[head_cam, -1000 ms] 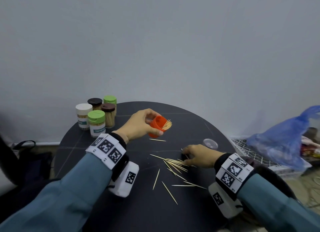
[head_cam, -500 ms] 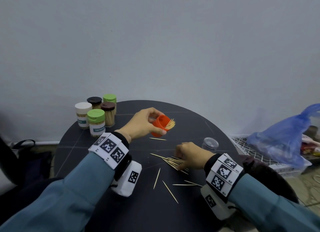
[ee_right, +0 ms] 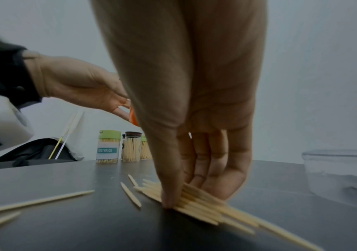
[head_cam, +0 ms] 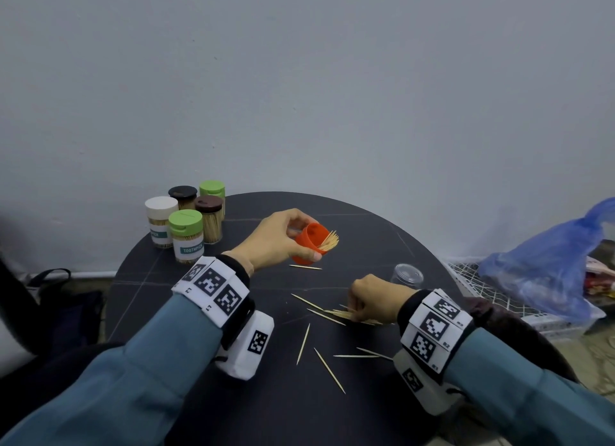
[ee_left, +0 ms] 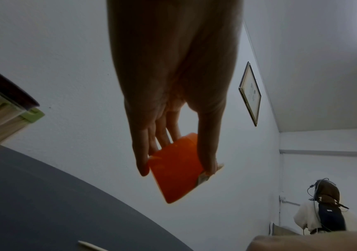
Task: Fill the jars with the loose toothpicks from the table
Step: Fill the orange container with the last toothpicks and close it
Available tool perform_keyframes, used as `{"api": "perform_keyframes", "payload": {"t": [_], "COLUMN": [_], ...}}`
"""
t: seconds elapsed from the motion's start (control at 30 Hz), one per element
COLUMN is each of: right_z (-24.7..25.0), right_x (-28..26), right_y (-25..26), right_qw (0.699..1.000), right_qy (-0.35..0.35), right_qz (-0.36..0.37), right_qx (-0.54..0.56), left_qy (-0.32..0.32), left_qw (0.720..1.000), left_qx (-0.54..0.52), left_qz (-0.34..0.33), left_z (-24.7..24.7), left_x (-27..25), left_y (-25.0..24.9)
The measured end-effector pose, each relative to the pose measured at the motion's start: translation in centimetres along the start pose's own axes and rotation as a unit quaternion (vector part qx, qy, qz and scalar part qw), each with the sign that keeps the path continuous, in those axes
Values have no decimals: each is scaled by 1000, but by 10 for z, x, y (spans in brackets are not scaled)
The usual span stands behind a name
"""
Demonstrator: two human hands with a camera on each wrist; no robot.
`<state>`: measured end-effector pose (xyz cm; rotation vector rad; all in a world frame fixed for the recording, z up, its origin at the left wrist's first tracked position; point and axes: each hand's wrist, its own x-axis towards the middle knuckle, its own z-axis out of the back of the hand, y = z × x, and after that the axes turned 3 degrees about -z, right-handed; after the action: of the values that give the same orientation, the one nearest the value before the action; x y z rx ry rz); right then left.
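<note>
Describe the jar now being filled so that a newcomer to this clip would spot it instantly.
Start at the round dark table by the grey wall, then pass the five capped toothpick jars clustered at its far left edge. The one being filled is the orange jar gripped in the left hand above the table: uncapped, tilted, toothpicks poking out.

Five capped jars (head_cam: pixel 186 219) crowd the table's (head_cam: pixel 166 279) far-left edge; a clear lid (head_cam: pixel 406 274) sits right

Round dark table (head_cam: pixel 206 312), five capped toothpick jars (head_cam: pixel 186 236) far left, clear lid (head_cam: pixel 406 274) right, loose toothpicks (head_cam: pixel 327 369) scattered near centre
</note>
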<state>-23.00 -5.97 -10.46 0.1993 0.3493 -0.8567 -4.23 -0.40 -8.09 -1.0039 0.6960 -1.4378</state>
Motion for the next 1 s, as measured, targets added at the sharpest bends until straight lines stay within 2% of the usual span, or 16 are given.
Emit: {"api": "perform_keyframes", "payload": {"t": [0.27,0.5,0.73,0.9,1.0], "right_z": [9,16,19,21,26], "right_x": [-4,-8,-3,0,1], "right_y": [-6,-11,-10,-10,-12], "right_qw": [998,997,992,981,958], "right_qy": [-59,-70,-115,-179,-251], "right_qz": [22,22,16,2,-8], "right_qx": [6,22,46,81,141], "left_qy": [1,8,7,4,3], "left_qw": [1000,1000,1000,1000,1000], "left_qx": [6,10,15,9,2], "left_qz": [0,4,3,4,1], "left_z": [-1,-2,-1,-1,-1], "left_x": [1,2,1,2,2], "left_y": [3,3,3,4,4]}}
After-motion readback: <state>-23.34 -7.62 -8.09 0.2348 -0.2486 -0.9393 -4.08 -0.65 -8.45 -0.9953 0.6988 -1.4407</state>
